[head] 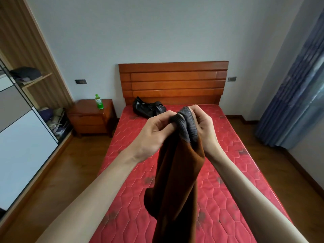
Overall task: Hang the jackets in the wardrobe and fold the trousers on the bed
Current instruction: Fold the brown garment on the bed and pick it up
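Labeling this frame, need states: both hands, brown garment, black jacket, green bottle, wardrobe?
left hand: grips the garment's grey ribbed cuff
right hand: grips the same cuff
brown garment: held up, hanging over the bed
black jacket: crumpled on the mattress by the headboard
green bottle: upright on the nightstand
wardrobe: open

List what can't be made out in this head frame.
- Brown garment: lower end cut off by the bottom edge; jacket or trousers unclear.
- Grey ribbed cuff: partly covered by left hand and right hand.
- Black garment by the headboard: crumpled, type unclear.
- Wardrobe: cut off at left; no rail visible.
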